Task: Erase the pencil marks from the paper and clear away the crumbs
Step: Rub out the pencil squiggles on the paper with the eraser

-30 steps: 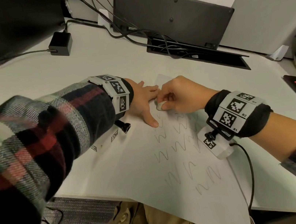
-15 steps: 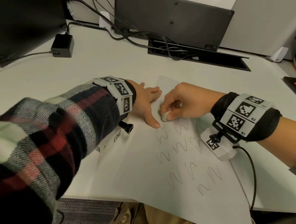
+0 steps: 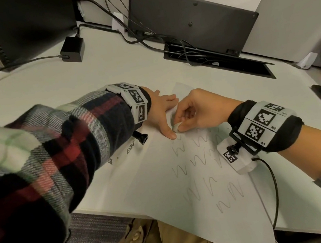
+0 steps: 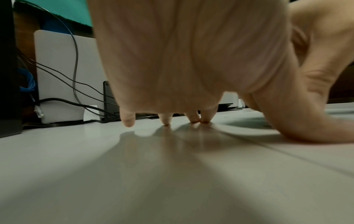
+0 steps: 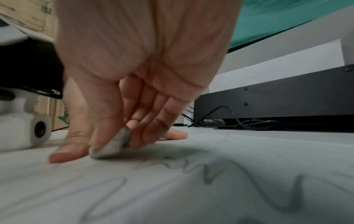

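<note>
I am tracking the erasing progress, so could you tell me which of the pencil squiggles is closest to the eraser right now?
The top-left squiggle, just below the eraser pinched in the right hand; all other squiggles lie farther down the paper.

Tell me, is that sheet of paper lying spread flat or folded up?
Spread flat. The paper lies open on the desk, its pencil squiggles showing, with the left hand pressing fingers down near its far end.

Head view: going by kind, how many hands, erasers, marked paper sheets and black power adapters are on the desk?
Hands: 2, left hand and right hand
Erasers: 1, eraser pinched in the right hand's fingers
Marked sheets: 1, paper
Adapters: 1, power adapter
Total: 5
</note>
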{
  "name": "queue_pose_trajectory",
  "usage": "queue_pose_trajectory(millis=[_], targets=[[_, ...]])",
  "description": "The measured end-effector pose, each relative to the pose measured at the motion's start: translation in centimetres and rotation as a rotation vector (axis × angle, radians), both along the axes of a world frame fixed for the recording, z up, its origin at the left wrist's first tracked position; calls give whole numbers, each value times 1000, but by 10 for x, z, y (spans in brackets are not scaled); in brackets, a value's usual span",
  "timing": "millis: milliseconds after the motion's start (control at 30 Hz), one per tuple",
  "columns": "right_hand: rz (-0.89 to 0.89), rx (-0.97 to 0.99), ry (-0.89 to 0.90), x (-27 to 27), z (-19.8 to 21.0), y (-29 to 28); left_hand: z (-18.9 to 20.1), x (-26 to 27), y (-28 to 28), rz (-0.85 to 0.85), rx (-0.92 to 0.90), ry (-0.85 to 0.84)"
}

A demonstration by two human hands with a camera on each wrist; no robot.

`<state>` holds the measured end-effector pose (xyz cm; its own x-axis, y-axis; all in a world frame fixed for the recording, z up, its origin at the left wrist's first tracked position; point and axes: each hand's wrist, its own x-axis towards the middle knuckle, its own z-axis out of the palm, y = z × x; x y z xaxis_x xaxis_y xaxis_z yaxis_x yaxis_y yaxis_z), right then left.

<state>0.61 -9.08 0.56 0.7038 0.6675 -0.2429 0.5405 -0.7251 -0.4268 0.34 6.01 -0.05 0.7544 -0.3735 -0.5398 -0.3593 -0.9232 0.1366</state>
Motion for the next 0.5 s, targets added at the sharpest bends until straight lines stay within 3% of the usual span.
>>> queue_pose_trajectory(millis=[167, 400, 500], targets=[[-11, -23, -183, 6, -6, 6, 3, -4, -2, 17, -61, -3], [9, 1, -23, -2, -1, 1, 1, -1, -1, 7, 20, -9], [-36, -8, -130, 5, -5, 4, 2, -2, -1, 3, -9, -13]])
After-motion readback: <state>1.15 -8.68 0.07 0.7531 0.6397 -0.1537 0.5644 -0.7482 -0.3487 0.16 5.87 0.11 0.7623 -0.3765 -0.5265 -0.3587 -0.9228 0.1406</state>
